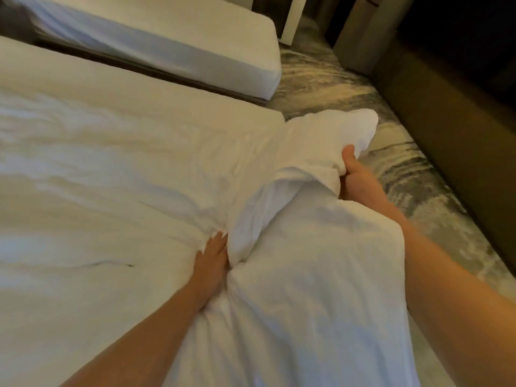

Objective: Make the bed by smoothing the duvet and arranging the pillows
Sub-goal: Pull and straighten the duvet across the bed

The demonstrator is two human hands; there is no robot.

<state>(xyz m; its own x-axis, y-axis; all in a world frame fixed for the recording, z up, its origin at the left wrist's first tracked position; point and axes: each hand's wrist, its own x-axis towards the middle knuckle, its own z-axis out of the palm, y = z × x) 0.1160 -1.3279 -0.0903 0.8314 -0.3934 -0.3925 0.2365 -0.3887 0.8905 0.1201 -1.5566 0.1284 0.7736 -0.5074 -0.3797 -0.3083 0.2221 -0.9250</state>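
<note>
Left hand (212, 258) pressed flat, fingers buried in rumpled white cotton duvet (293, 289); right hand (353, 174) clenched around its bunched corner; no readable writing.

Not much to see of the person, honestly: just two bare forearms and hands coming in from the bottom of the shot. No sleeves down to the wrist, no watch, no rings or bracelets showing. The left hand (212, 255) shows short, unpainted nails; the right hand (356, 177) is partly hidden by fabric.
</note>
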